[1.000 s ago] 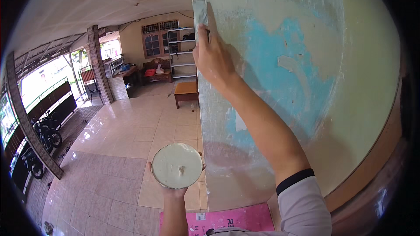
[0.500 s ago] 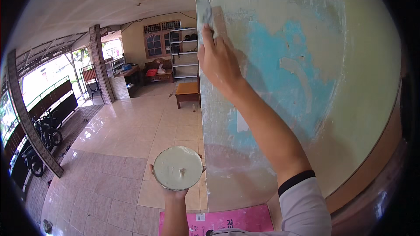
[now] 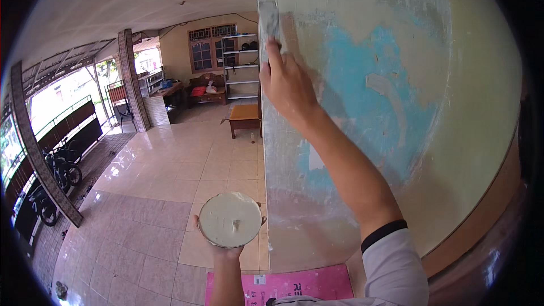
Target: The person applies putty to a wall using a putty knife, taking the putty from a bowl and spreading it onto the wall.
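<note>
My right hand [image 3: 289, 82] is raised against a square pillar [image 3: 385, 107] and grips a flat putty scraper [image 3: 270, 20], whose blade lies on the pillar's corner edge. The pillar face shows pale filler, blue paint patches and yellow paint. Low in the view, my left hand [image 3: 225, 250] holds up a round container [image 3: 230, 220] full of white putty, beside the pillar's left edge.
A pink sheet [image 3: 283, 284] lies on the tiled floor at the pillar's foot. A wooden low table [image 3: 245, 119], a sofa [image 3: 207, 93] and metal shelves [image 3: 241, 65] stand at the far end. Motorbikes [image 3: 56, 173] are parked at the left by a railing.
My right hand has slid the scraper a little along the pillar's corner edge. The view has shifted slightly, and the putty container stays held up in my left hand.
</note>
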Motion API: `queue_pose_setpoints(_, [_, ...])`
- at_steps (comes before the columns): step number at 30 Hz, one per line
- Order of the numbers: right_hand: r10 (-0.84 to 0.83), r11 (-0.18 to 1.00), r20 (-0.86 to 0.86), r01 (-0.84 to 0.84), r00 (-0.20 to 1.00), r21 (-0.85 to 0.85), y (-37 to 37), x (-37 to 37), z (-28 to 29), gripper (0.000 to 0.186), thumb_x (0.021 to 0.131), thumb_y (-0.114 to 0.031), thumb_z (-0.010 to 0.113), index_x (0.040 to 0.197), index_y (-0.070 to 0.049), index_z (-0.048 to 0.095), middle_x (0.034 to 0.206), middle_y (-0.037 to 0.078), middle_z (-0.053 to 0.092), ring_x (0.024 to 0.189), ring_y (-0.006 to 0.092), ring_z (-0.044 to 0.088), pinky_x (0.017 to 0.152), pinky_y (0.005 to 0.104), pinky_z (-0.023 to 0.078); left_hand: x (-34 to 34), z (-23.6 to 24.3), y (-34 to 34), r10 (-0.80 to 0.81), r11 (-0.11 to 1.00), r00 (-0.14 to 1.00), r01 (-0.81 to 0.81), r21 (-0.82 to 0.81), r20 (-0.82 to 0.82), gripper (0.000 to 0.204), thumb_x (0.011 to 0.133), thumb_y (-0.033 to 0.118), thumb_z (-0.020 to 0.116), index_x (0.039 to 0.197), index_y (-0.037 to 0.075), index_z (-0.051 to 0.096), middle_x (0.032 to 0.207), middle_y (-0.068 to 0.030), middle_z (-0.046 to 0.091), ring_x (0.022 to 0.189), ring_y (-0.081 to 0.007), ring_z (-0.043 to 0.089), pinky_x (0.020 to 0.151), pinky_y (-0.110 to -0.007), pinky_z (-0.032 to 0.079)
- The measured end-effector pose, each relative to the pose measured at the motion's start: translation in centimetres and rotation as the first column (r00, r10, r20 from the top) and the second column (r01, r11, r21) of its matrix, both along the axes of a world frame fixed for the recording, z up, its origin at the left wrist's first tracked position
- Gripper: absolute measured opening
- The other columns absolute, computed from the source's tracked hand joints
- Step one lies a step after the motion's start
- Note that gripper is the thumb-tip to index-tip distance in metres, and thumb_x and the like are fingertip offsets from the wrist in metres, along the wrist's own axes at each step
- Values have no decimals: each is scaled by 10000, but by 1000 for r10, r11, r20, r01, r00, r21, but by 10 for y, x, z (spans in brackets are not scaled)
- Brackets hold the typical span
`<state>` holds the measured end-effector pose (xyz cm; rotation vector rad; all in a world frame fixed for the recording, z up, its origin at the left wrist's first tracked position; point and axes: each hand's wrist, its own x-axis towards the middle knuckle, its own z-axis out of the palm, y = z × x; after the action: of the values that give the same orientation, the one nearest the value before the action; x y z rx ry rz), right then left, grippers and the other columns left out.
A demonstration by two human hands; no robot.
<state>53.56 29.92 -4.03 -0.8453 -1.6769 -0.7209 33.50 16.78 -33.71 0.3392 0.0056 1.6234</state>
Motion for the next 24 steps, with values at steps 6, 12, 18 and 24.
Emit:
queue_pose_setpoints(6, [-81, 991, -73, 88, 994, 98, 29, 5, 27, 474, 948, -128, 627, 1382, 46, 547, 1006, 306, 667, 775, 457, 696, 680, 506, 594, 8, 11, -1, -17, 999, 998, 19, 37, -62, 874, 837, 823, 535, 1465, 214, 544, 1542, -271, 406, 1332, -648, 409, 959, -864, 383])
queue_pose_setpoints(12, [-31, 999, 56, 29, 998, 33, 13, 14, -36, 553, 946, -169, 653, 1434, 42, 499, 986, 317, 635, 775, 475, 689, 679, 511, 596, 7, 21, -13, -108, 985, 994, 111, 132, -28, 858, 844, 811, 537, 1462, 216, 546, 1543, -274, 403, 1329, -659, 402, 961, -860, 388])
queue_pose_setpoints(18, [1, 990, -43, 5, 999, 141, 18, 5, 43, 494, 938, -138, 642, 1394, 24, 544, 951, 307, 664, 803, 457, 688, 716, 512, 584, 5, 6, -3, -44, 999, 999, 44, -6, -27, 846, 887, 831, 463, 1462, 217, 553, 1553, -143, 454, 1375, -497, 432, 1012, -858, 338])
queue_pose_setpoints(24, [-5, 996, 93, -3, 996, 87, 36, 11, -34, 561, 942, -161, 655, 1428, 68, 495, 1009, 326, 658, 796, 460, 709, 687, 505, 603, -2, -8, 4, 7, 998, 1000, -8, -64, -13, 870, 842, 827, 530, 1460, 214, 555, 1541, -257, 425, 1317, -665, 403, 940, -862, 387])
